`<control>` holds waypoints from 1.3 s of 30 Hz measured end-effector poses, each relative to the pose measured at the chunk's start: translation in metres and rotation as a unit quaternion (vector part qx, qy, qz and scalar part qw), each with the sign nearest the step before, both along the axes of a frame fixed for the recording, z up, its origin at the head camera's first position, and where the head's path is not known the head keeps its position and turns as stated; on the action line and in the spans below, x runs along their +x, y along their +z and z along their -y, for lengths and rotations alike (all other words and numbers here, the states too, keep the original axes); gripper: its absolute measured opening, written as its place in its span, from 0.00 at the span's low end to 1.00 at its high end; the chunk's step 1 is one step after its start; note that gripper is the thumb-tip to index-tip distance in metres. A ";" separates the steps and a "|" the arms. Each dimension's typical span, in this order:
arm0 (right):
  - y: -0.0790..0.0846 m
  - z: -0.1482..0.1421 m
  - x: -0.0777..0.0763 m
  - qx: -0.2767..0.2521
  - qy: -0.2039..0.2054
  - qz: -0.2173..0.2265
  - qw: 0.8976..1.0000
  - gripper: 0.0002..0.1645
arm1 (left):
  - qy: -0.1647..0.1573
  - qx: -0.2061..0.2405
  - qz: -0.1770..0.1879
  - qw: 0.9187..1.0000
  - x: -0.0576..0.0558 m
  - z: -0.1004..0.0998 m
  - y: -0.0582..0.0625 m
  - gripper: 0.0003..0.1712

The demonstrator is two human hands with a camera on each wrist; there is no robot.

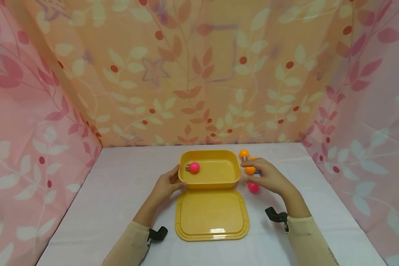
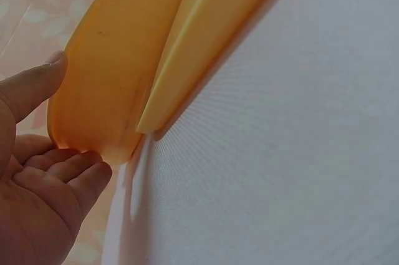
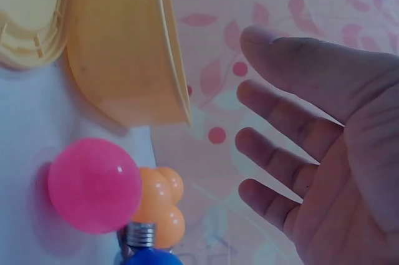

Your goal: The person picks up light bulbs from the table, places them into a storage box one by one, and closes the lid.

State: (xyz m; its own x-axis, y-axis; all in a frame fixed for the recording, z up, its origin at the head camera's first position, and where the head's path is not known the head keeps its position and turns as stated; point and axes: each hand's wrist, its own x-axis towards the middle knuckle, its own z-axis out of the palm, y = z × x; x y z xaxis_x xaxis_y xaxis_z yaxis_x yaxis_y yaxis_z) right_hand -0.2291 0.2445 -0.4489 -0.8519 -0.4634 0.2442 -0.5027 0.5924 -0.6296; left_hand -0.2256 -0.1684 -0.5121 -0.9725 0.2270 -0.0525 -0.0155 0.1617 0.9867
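Note:
A yellow plastic box stands on the table with a pink toy light bulb lying inside at its left. My left hand holds the box by its left end, thumb near the front corner and fingers against the wall. In the left wrist view, the thumb and fingertips touch the box wall. My right hand hovers past the box's right end, fingers spread and holding nothing. Beneath and beside it lie orange bulbs, another pink bulb and a blue bulb, partly hidden in the head view.
The yellow lid lies flat in front of the box, close to its front wall. A white cloth covers the table. Patterned fabric closes off the back and both sides. Each wrist carries a black camera mount.

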 end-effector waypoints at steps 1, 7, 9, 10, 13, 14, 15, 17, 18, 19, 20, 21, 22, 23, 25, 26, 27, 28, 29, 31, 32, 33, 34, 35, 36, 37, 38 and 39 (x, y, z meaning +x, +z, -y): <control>-0.001 -0.002 0.000 0.000 -0.002 0.009 1.000 0.29 | -0.001 0.001 0.001 1.000 0.000 0.000 0.000 0.53; -0.003 -0.013 -0.002 0.008 -0.017 0.056 0.998 0.28 | -0.005 0.002 -0.002 1.000 0.001 0.001 -0.001 0.53; -0.005 -0.016 -0.002 0.009 -0.021 0.070 0.997 0.28 | -0.005 0.000 -0.003 1.000 0.002 0.001 -0.001 0.53; -0.005 -0.018 -0.002 0.009 -0.022 0.077 0.997 0.29 | -0.005 0.000 -0.003 1.000 0.002 0.001 -0.001 0.53; -0.009 -0.022 -0.003 0.012 -0.027 0.090 0.995 0.30 | -0.006 -0.002 -0.003 1.000 0.001 0.001 -0.001 0.53; -0.009 -0.024 -0.003 0.013 -0.028 0.093 0.995 0.30 | -0.006 -0.002 -0.002 1.000 0.001 0.001 -0.001 0.53; -0.010 -0.025 -0.003 0.014 -0.027 0.095 0.995 0.30 | -0.006 -0.002 -0.002 1.000 0.001 0.001 -0.001 0.53; -0.012 -0.026 -0.004 0.013 -0.025 0.102 0.994 0.29 | -0.007 -0.003 -0.003 1.000 0.001 0.001 -0.001 0.54; -0.013 -0.027 -0.004 0.011 -0.023 0.106 0.994 0.29 | -0.007 -0.003 -0.003 1.000 0.001 0.001 -0.001 0.54; -0.014 -0.027 -0.005 0.011 -0.021 0.110 0.994 0.29 | -0.007 -0.003 -0.004 1.000 0.000 0.001 -0.002 0.54; -0.015 -0.028 -0.005 0.013 -0.020 0.113 0.993 0.29 | -0.008 -0.002 -0.005 1.000 0.000 0.002 -0.002 0.54; -0.016 -0.028 -0.006 0.016 -0.019 0.117 0.993 0.29 | -0.009 -0.001 -0.006 1.000 0.000 0.002 -0.003 0.54; -0.018 -0.029 -0.007 0.018 -0.019 0.121 0.992 0.29 | -0.009 0.000 -0.006 1.000 0.000 0.002 -0.003 0.54; -0.020 -0.029 -0.007 0.019 -0.019 0.124 0.992 0.30 | -0.010 0.001 -0.007 1.000 0.000 0.002 -0.003 0.54; -0.023 -0.030 -0.009 0.024 -0.018 0.131 0.991 0.30 | -0.009 0.001 -0.007 1.000 0.000 0.002 -0.004 0.55; -0.024 -0.031 -0.009 0.026 -0.018 0.134 0.990 0.31 | -0.010 0.001 -0.008 1.000 0.000 0.002 -0.004 0.55; -0.026 -0.032 -0.009 0.029 -0.019 0.136 0.990 0.31 | -0.010 -0.001 -0.008 1.000 0.000 0.002 -0.004 0.55; -0.027 -0.032 -0.009 0.028 -0.021 0.140 0.990 0.31 | -0.010 -0.002 -0.009 1.000 0.001 0.002 -0.004 0.55; -0.027 -0.032 -0.009 0.030 -0.022 0.143 0.989 0.31 | -0.009 -0.002 -0.009 1.000 0.001 0.002 -0.004 0.55; -0.028 -0.032 -0.010 0.037 -0.026 0.146 0.988 0.30 | -0.009 -0.003 -0.010 1.000 0.001 0.003 -0.004 0.55; -0.029 -0.032 -0.010 0.040 -0.029 0.148 0.988 0.30 | -0.009 -0.004 -0.011 1.000 0.001 0.003 -0.004 0.55; -0.029 -0.032 -0.010 0.043 -0.032 0.151 0.987 0.30 | -0.008 -0.003 -0.010 1.000 0.001 0.003 -0.004 0.55; -0.029 -0.032 -0.009 0.044 -0.034 0.155 0.986 0.29 | -0.008 -0.003 -0.011 1.000 0.001 0.003 -0.004 0.55; -0.029 -0.031 -0.009 0.047 -0.035 0.157 0.986 0.28 | -0.008 -0.003 -0.011 1.000 0.001 0.003 -0.004 0.55; -0.030 -0.031 -0.009 0.051 -0.036 0.159 0.985 0.28 | -0.009 -0.003 -0.011 1.000 0.001 0.003 -0.004 0.55; -0.030 -0.031 -0.009 0.052 -0.037 0.162 0.985 0.27 | -0.009 -0.002 -0.011 1.000 0.001 0.003 -0.004 0.55; -0.030 -0.031 -0.009 0.054 -0.037 0.163 0.984 0.26 | -0.009 -0.002 -0.011 1.000 0.001 0.003 -0.004 0.55; -0.030 -0.030 -0.009 0.056 -0.037 0.163 0.984 0.26 | -0.009 -0.001 -0.010 1.000 0.001 0.003 -0.004 0.55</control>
